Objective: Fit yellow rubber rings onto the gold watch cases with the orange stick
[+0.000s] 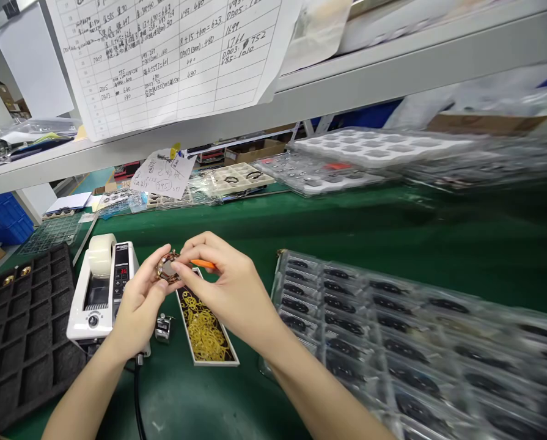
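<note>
My left hand [140, 302] is closed on the near edge of a small copper-coloured ring part [162, 267], which looks like a wound coil ring. Thumb and fingers of my right hand [218, 275] are pinched at the ring's right side. An orange stick-like tool [203, 264] pokes out between the right fingers; its tip is hidden. Below the hands lies a white-rimmed box [216, 364] of thin yellow rings [204, 333]. Left of them stands a white tape dispenser [83, 311] with a clear roll and a red display reading 36.
Black foam tray [30, 342] with gold parts fills the left. Clear blister trays [374, 330] holding dark parts lie to the right. A small metal piece [163, 328] sits by the dispenser. Overhead runs a grey shelf beam [392, 76] with handwritten sheets [172, 61]. A black cable [138, 391] crosses the bench.
</note>
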`<state>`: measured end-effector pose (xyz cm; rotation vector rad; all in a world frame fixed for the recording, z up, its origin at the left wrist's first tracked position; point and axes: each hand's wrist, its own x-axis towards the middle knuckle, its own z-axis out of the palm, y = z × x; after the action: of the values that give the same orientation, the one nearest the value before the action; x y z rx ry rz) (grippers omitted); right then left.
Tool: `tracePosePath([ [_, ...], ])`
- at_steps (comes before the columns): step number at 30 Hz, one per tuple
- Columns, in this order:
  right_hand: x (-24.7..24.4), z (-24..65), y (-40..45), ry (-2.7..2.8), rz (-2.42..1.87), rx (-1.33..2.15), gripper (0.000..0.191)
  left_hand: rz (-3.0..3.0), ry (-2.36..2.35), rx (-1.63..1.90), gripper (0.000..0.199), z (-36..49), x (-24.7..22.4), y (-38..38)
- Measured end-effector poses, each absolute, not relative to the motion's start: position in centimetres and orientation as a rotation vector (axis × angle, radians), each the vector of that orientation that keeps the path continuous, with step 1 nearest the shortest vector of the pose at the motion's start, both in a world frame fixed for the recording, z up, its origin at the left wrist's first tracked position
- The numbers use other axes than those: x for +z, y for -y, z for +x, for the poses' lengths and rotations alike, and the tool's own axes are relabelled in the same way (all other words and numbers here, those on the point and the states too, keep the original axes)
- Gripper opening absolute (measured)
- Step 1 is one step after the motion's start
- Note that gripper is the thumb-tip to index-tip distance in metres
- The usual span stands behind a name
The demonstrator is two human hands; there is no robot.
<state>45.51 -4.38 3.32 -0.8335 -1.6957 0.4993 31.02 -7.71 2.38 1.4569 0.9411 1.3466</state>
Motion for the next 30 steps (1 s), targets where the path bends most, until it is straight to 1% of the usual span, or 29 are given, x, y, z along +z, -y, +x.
tracePosePath([
  [11, 3.3, 45.7, 4.2, 1.741, -0.83, 0.458, 0.012, 1.491, -0.961, 1.354, 0.038, 31.2, 2.2, 7.4],
  [16, 2.8, 45.0, 4.5, 1.75, -0.842, 0.388, 0.013, 1.432, -1.046, 1.484, 0.034, 31.6, 2.1, 7.1],
  [19, 2.4, 44.5, 4.5, 1.68, -0.9, 0.309, 0.006, 1.36, -1.088, 1.582, 0.033, 31.7, 2.1, 7.0],
  [20, 2.4, 44.4, 4.5, 1.664, -0.916, 0.308, 0.006, 1.346, -1.083, 1.594, 0.034, 31.7, 2.1, 7.0],
  [22, 2.4, 44.4, 4.3, 1.685, -0.909, 0.371, 0.008, 1.336, -1.065, 1.597, 0.034, 31.7, 2.1, 7.1],
  [24, 2.6, 44.5, 4.2, 1.736, -0.857, 0.469, 0.005, 1.35, -1.048, 1.579, 0.033, 31.7, 2.0, 7.1],
  [25, 2.7, 44.6, 4.1, 1.754, -0.831, 0.51, 0.007, 1.367, -1.039, 1.566, 0.032, 31.6, 2.0, 7.1],
  [27, 2.8, 44.8, 4.1, 1.775, -0.795, 0.565, 0.014, 1.439, -1.024, 1.521, 0.027, 31.4, 2.0, 7.1],
  [30, 2.8, 45.0, 4.2, 1.806, -0.783, 0.604, 0.016, 1.613, -1.034, 1.415, 0.017, 30.6, 2.4, 6.9],
])
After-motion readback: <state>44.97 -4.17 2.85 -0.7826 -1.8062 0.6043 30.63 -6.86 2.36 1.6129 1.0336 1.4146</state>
